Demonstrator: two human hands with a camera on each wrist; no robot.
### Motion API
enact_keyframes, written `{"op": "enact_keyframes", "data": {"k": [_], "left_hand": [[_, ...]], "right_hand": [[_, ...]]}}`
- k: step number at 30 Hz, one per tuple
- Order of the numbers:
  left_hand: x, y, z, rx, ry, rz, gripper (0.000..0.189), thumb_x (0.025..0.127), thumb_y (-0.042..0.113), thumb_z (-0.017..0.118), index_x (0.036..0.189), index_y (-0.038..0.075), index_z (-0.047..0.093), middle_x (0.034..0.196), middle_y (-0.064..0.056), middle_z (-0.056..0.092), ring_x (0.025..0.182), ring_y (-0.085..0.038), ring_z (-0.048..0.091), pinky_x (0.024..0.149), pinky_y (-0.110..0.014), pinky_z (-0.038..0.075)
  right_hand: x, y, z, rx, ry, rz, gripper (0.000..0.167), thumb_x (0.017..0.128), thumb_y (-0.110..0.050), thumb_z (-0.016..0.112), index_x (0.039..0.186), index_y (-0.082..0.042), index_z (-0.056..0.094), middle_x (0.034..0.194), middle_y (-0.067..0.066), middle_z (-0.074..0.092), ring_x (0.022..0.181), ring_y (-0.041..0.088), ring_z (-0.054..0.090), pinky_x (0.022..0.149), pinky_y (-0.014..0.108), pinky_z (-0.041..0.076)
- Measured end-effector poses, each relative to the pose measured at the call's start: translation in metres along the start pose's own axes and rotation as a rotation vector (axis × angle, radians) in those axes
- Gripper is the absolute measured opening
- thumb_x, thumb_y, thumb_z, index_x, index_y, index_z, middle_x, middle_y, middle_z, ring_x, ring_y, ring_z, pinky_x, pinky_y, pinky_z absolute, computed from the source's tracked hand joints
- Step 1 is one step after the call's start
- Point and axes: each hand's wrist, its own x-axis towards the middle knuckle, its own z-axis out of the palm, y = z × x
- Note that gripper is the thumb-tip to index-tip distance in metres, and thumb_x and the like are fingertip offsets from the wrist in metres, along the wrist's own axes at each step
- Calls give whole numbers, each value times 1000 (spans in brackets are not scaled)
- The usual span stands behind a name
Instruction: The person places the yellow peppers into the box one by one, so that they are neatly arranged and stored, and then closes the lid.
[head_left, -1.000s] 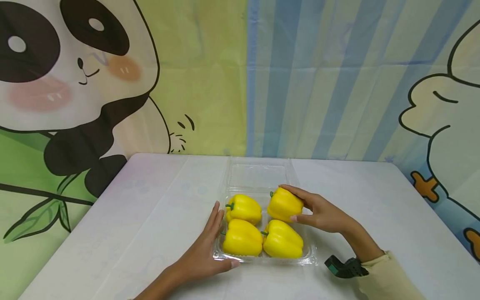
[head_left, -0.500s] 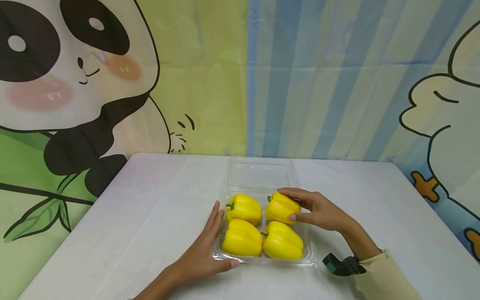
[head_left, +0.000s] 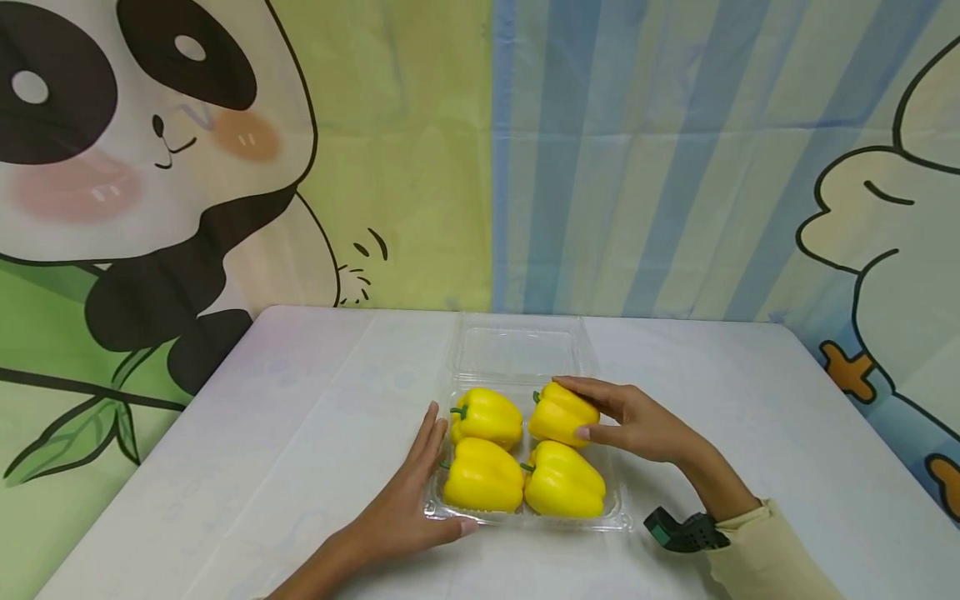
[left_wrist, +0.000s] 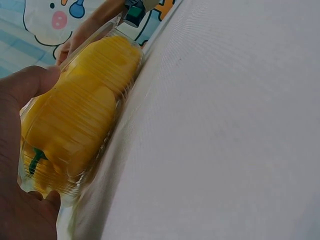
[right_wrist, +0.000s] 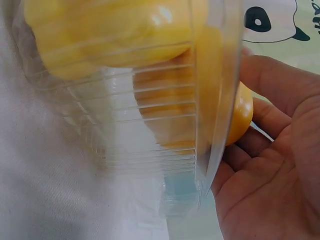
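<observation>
A yellow pepper (head_left: 562, 414) is pinched between the thumb and fingers of the right hand (head_left: 648, 423) just below and right of the middle of the head view, while the left side of a clear box (head_left: 551, 524) holding three other peppers (head_left: 483, 475) is touched by the left hand (head_left: 405, 504), its fingers straight and thumb spread. In the left wrist view, the box is flanked by the left hand's thumb and fingers at the left edge. In the right wrist view, the pinched pepper is seen right of centre, partly above the rim.
</observation>
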Motion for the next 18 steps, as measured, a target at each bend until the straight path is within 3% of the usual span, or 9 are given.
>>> {"op": "enact_keyframes", "data": {"k": [8,13,18], "left_hand": [[0,0,-1,3,-12,-9,121,73,59,77,157,21,-1,158,17,-18,145,-16,9,111,-56,20],[0,0,-1,6,-12,-6,121,73,58,77,157,21,-2,159,17,-18,145,-16,9,111,-56,20],[0,0,-1,6,-11,-8,120,74,55,78,157,22,-1,159,17,-17,145,-15,8,111,-57,20]], "right_hand": [[-2,-4,-2,-114,32,43,60,92,-18,69,147,-15,45,145,6,42,128,25,46,103,50,41],[-1,-4,1,-142,37,24,57,94,-13,65,147,-11,42,146,6,43,129,25,45,106,45,38],[0,-4,4,-186,39,5,56,96,-11,62,147,-11,42,148,10,42,130,29,44,105,51,37]]}}
